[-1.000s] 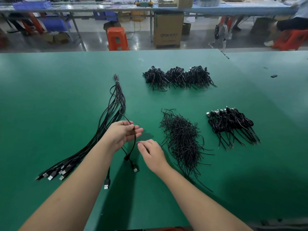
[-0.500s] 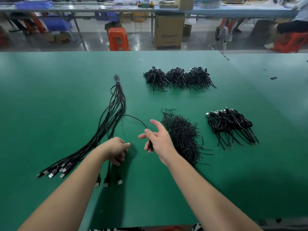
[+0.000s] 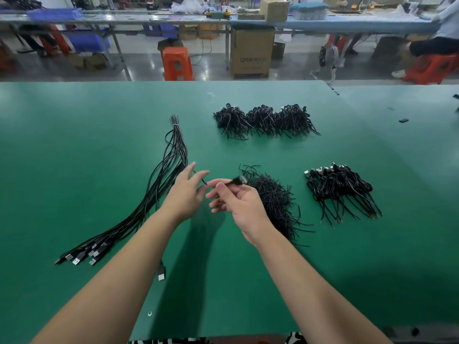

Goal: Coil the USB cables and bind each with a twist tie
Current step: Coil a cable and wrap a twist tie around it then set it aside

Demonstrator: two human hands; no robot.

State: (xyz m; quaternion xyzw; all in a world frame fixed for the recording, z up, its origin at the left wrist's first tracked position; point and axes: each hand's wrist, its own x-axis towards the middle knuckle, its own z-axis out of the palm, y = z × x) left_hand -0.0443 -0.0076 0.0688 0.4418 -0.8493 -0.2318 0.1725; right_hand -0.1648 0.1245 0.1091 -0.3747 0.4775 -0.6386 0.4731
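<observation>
USB cable (image 3: 237, 181) pinched by right hand (image 3: 239, 203), left hand (image 3: 185, 192) spread

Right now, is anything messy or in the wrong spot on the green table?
One USB plug pokes out from under the left forearm, lying apart from the other plugs of the long cable bundle. The twist tie pile is loose, with strays sticking out. Otherwise nothing looks spilled or broken.

1. One view only: head-worn wide-angle camera, above the near edge of the green table (image 3: 74, 170).
2. Faces forward and down across the table.
3. Close in: forearms fill the foreground; beyond the table, floor and benches.
</observation>
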